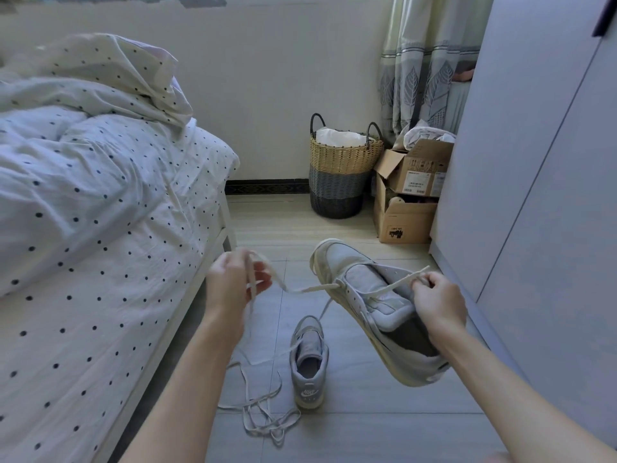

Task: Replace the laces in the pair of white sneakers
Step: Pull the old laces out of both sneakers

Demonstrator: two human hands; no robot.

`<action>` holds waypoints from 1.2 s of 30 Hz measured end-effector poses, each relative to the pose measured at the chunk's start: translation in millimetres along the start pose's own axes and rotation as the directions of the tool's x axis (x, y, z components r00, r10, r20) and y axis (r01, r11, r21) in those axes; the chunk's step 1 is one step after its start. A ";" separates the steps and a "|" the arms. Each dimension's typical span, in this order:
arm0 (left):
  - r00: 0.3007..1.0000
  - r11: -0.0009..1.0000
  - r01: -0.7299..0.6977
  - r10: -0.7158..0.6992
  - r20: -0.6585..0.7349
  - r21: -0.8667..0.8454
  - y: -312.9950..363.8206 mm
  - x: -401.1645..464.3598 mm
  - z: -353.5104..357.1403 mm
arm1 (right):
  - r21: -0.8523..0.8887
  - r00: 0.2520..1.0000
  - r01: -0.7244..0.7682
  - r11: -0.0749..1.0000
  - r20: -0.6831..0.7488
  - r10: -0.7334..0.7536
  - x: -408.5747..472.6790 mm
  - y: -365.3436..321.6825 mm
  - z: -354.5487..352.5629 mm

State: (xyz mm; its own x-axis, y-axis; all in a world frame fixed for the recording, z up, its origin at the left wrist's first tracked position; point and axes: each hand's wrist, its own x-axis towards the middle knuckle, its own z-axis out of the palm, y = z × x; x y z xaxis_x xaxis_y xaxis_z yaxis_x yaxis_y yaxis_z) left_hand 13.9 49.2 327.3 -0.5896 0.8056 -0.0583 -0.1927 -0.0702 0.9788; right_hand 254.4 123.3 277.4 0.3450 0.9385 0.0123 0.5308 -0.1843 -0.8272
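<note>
Bedroom floor (367,412), beside bed (100,228). Sneaker (374,295) aloft; right hand (439,304) pinching lace (314,289) end, perhaps steadying it; left hand (233,282) gripping limp, light, slippery lace. Best pinched near tip.

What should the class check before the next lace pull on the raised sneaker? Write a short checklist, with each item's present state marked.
1. Raised sneaker held off the floor: ok, it hangs at the right hand.
2. Right hand pinches one lace end: ok.
3. Left hand holds the other stretch of the lace: ok, fingers curl round it.
4. Lace passes through an eyelet near the toe: ok; which eyelet, cannot tell.
5. Lace free of twists: cannot tell, it is blurred near the left hand.
6. Second sneaker and loose lace clear of the work: ok, both lie on the floor below.
</note>
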 end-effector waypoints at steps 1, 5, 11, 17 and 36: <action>0.998 0.992 -0.037 0.031 0.050 0.119 -2.9 -2.1 4.2 | 0.007 1.000 0.017 1.000 0.003 -0.017 -1.7 -2.0 -0.2; 0.946 0.736 -0.304 0.158 0.283 0.605 -20.2 -11.0 20.8 | 0.081 0.997 0.072 0.994 0.020 -0.074 -9.8 -11.8 -1.0; 0.899 0.632 -0.425 0.211 0.384 0.648 -32.3 -13.0 30.7 | 0.185 0.985 0.157 0.970 0.047 -0.168 -23.9 -27.0 -1.8; 0.860 0.646 -0.495 0.267 0.435 0.581 -24.3 -11.8 22.1 | 0.208 0.984 0.157 0.965 0.051 -0.171 -21.5 -26.0 -2.4; 0.925 0.654 -0.313 0.046 0.376 0.689 -22.5 -14.1 16.7 | 0.099 0.925 0.378 0.920 -0.015 -0.379 -29.3 -30.4 -6.9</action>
State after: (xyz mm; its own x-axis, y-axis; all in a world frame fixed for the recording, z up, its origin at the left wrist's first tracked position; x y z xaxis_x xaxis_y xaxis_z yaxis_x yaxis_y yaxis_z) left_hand 39.6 49.2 309.3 -0.2596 0.9635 0.0651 0.5988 0.1077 0.7936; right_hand 233.5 99.3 306.1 0.1296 0.9340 0.3329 0.5426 0.2142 -0.8122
